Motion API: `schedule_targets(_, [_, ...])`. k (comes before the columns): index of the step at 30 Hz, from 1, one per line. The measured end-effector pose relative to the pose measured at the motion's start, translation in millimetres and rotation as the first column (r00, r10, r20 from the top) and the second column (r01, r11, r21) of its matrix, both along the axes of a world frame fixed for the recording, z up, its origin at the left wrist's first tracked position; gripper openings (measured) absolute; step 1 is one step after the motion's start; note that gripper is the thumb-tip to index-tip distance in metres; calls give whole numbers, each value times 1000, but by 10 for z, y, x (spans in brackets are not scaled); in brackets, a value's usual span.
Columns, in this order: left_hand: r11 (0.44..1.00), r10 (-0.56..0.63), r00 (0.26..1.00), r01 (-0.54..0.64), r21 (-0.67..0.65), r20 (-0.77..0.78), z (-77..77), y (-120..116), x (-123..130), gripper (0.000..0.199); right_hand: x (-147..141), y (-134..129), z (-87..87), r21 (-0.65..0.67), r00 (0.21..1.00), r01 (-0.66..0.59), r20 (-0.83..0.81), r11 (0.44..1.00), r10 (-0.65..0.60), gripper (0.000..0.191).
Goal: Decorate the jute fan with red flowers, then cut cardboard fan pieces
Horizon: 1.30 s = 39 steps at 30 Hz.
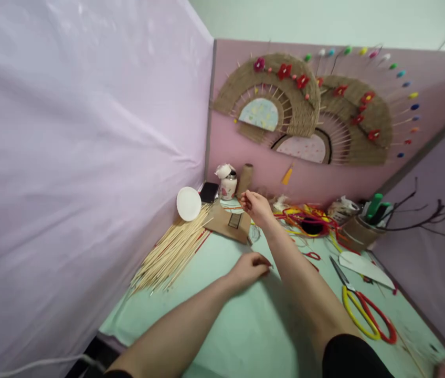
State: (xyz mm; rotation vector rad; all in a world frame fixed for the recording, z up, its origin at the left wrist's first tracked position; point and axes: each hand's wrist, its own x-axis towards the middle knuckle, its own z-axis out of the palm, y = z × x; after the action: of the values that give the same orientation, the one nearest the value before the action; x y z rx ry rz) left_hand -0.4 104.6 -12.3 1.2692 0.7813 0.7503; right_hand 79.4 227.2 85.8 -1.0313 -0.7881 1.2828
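Observation:
My right hand (258, 208) is raised over the back of the table, its fingers pinched together in front of the brown cone (245, 176). Whatever sits in that pinch is too small to make out. Lower down, my left hand (247, 270) rests close to the green tabletop with curled fingers. A tiny reddish spot shows at its fingertips, but I cannot tell what it is. Between the hands and the back wall lies a brown cardboard piece (222, 224) with a small dark ladder-like frame on it. To the left is a spread bundle of thin wooden sticks (171, 249).
Large scissors (348, 310) with yellow and red handles lie at right, near a white curved piece (364, 268). Tangled coloured cords (305, 218) and a pot (360, 233) with branches stand behind. A white round cup (188, 203) and a jar (229, 186) are at back left.

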Motion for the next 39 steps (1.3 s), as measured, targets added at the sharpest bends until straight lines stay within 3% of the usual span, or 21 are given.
schedule_targets(4, [993,36,996,-26,119,-78,-26,37,-33,17,282,-573,-365,45,973,65,218,997,-73,24])
schedule_targets(9, [936,222,966,-173,306,-132,21,165,-167,16,497,-1043,-503,66,886,82,453,994,-103,17])
schedule_targets(10, [928,274,955,-232,291,-113,33,195,-198,14,503,-1117,-510,61,864,59,497,996,-82,15])
schedule_targets(12, [901,429,903,-426,88,-29,58,256,-256,13,475,-1255,-531,41,827,3,562,999,-25,11])
schedule_targets(15, [868,494,869,-494,-38,-6,104,331,-331,17,360,-1451,-606,38,797,-42,605,998,11,10])
schedule_targets(19, [871,479,875,-465,-157,66,185,397,-424,41,185,-1646,-765,54,800,-87,598,995,37,12])
schedule_targets(22, [862,473,865,-415,-290,166,216,439,-475,49,121,-1709,-862,61,777,-106,628,992,44,12])
schedule_targets(30, [857,467,859,-381,-346,210,211,535,-486,45,130,-1731,-918,142,682,-111,731,984,-28,12])
schedule_targets(36, [902,358,901,-266,-341,245,274,558,-517,20,114,-1751,-927,167,609,-148,792,975,-43,14])
schedule_targets(39, [907,362,896,-276,-317,256,306,563,-496,18,117,-1758,-924,177,590,-163,806,971,-48,14])
